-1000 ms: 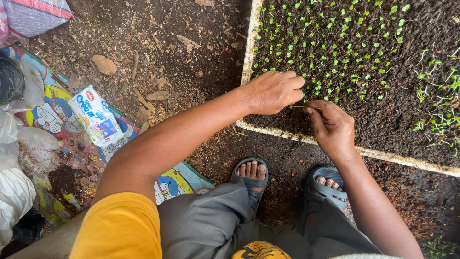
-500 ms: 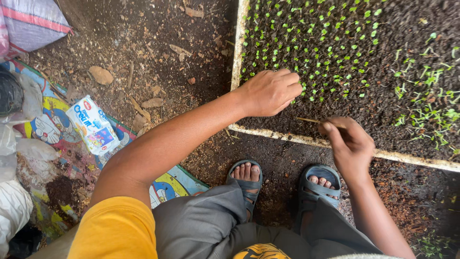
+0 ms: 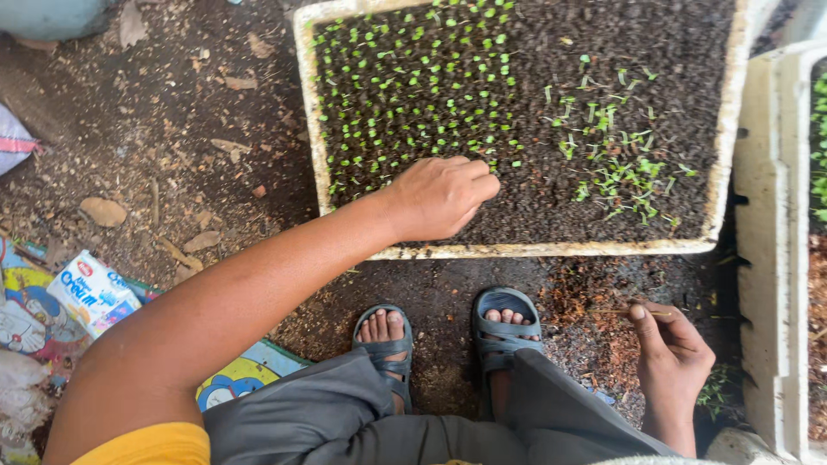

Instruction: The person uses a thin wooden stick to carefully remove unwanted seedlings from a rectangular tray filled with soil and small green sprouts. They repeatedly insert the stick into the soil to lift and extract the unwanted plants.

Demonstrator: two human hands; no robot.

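The thin brown stick (image 3: 622, 312) is pinched in the right hand (image 3: 674, 362), low over the dirt floor. The left hand (image 3: 441, 196), loosely curled, is rested on dark soil in the white foam tray (image 3: 551, 250), beside tiny green sprouts (image 3: 413, 95). A small white milk carton (image 3: 90, 291) is seen left.

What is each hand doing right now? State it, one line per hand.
Left hand: fingers curled, resting on the soil in the seedling tray; anything held is hidden.
Right hand: pinching a thin stick, outside the tray.
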